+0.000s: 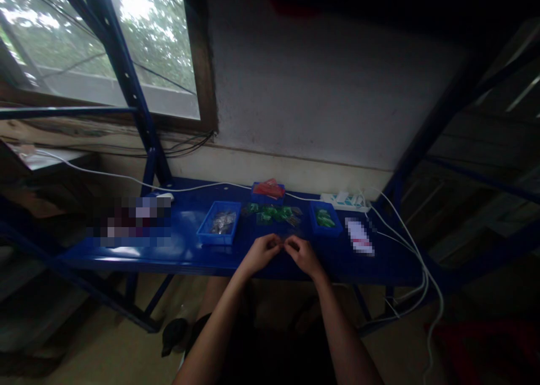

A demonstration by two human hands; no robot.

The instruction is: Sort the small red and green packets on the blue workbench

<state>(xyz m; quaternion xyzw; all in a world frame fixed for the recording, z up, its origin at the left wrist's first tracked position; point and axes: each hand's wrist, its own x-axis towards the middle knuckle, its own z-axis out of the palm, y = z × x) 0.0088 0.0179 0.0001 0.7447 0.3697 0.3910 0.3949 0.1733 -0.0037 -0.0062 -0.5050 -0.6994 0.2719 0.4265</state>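
My left hand [264, 254] and my right hand [302, 253] meet above the front of the blue shelf. Thumb and fingers of each are pinched together, the fingertips almost touching; whatever is between them is too small and dark to make out. Just beyond them lie several green packets [274, 213], loose on the shelf. A blue tray [204, 234] on the left holds clear, silvery packets [223, 222]. On the right, another blue tray [314, 223] contains green pieces [324, 217]. Red packets [269, 189] fill a small blue tray [255, 195] at the back.
A white power strip [345, 202] with cables lies at the back right, near a blurred white-and-red item [359, 236]. Blurred objects [135, 219] sit at the left end. Blue metal posts [126, 81] frame the shelf [177, 250]; a white cable [422, 256] hangs right.
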